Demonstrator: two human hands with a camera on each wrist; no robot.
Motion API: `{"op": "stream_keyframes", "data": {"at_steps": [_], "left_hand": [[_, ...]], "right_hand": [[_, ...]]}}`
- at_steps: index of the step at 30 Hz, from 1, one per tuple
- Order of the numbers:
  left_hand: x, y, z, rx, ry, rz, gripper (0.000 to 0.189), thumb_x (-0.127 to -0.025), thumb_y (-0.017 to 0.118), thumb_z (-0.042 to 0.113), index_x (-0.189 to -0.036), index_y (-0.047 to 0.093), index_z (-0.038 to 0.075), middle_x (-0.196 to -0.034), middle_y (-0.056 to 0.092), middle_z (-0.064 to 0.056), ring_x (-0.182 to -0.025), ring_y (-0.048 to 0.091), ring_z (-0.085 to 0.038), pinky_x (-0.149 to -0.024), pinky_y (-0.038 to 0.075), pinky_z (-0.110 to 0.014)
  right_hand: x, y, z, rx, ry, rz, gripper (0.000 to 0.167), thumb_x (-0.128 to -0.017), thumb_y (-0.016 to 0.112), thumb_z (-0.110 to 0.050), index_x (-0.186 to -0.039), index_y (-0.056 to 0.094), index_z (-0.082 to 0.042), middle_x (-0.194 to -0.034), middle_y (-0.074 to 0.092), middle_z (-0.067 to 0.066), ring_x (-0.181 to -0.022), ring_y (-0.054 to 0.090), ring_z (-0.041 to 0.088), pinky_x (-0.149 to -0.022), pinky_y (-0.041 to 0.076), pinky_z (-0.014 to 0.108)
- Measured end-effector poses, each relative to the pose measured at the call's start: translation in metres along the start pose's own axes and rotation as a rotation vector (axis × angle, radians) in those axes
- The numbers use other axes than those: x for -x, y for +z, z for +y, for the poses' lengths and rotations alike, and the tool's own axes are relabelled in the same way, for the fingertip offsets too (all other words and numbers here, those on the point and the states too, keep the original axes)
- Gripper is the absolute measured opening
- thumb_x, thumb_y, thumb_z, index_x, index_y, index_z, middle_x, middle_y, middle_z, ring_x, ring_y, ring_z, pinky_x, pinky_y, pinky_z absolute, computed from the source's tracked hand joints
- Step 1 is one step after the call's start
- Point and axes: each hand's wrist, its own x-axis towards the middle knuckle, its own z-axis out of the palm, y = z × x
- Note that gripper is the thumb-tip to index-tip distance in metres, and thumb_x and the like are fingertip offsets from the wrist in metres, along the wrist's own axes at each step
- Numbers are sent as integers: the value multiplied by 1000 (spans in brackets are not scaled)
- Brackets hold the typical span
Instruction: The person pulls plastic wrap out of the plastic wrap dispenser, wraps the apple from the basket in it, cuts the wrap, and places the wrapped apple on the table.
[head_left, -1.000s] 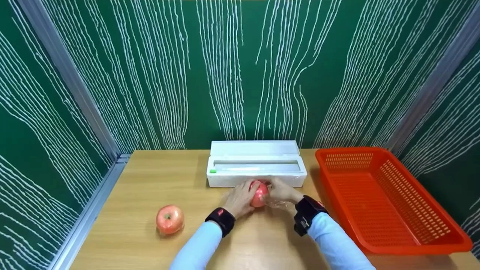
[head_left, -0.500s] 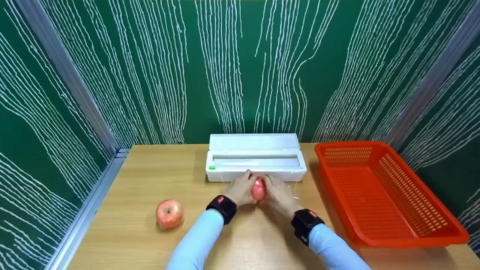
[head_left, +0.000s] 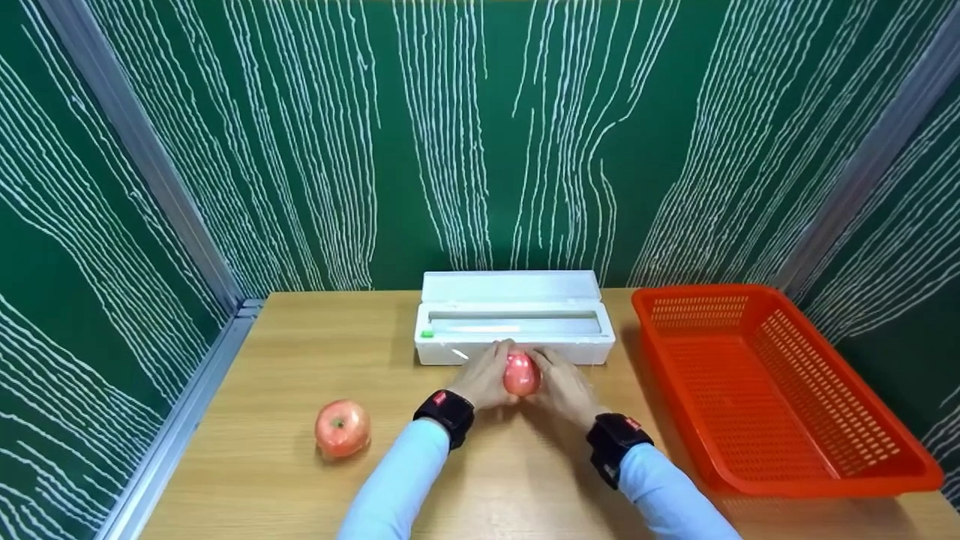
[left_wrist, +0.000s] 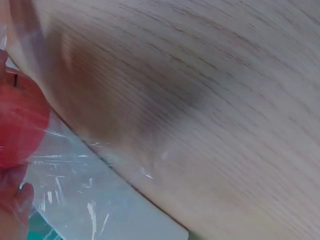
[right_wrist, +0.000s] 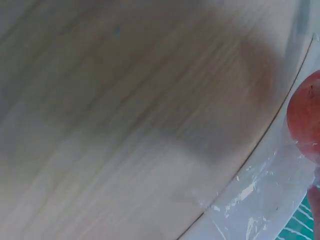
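Observation:
A red apple [head_left: 521, 373] is held just in front of the white box, between my two hands. My left hand [head_left: 482, 381] grips its left side and my right hand [head_left: 566, 388] grips its right side. Clear plastic wrap [left_wrist: 65, 170] lies over the apple and spreads past it in the left wrist view. The right wrist view also has wrap [right_wrist: 250, 195], wrinkled and shiny, below the apple [right_wrist: 306, 117]. Some fingertips are hidden behind the fruit. A second red apple [head_left: 343, 429] sits on the table to the left, stem up, away from both hands.
Behind the hands stands a white plastic wrap box [head_left: 442, 352], its lid [head_left: 511, 286] raised and a green piece [head_left: 427, 334] at its left end. An orange-red basket [head_left: 750, 394] stands at the right on the wooden table [head_left: 315, 352]. Green walls with white lines enclose the back and sides.
My right hand, with loose wrap around it a second ago, has come in against the apple's right side. The left hand stays on the apple. The head view has shifted slightly.

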Motion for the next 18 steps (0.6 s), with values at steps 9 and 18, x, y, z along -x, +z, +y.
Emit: {"op": "stream_keyframes", "data": {"at_steps": [9, 18], "left_hand": [[5, 3, 1, -47, -5, 62, 76, -64, 80, 36, -121, 43, 3, -116, 45, -10, -102, 53, -22, -92, 47, -33], [7, -1, -5, 22, -54, 92, 70, -70, 76, 37, -126, 46, 10, -111, 50, -7, -101, 54, -21, -91, 47, -35]], "right_hand": [[0, -1, 5, -96, 49, -32, 61, -63, 82, -15, -114, 50, -5, -102, 63, 13, -88, 63, 28, -77, 54, 39], [-10, -5, 2, -168, 127, -76, 63, -61, 83, -11, -119, 57, -7, -110, 58, 6, -99, 58, 24, -87, 51, 42]]}}
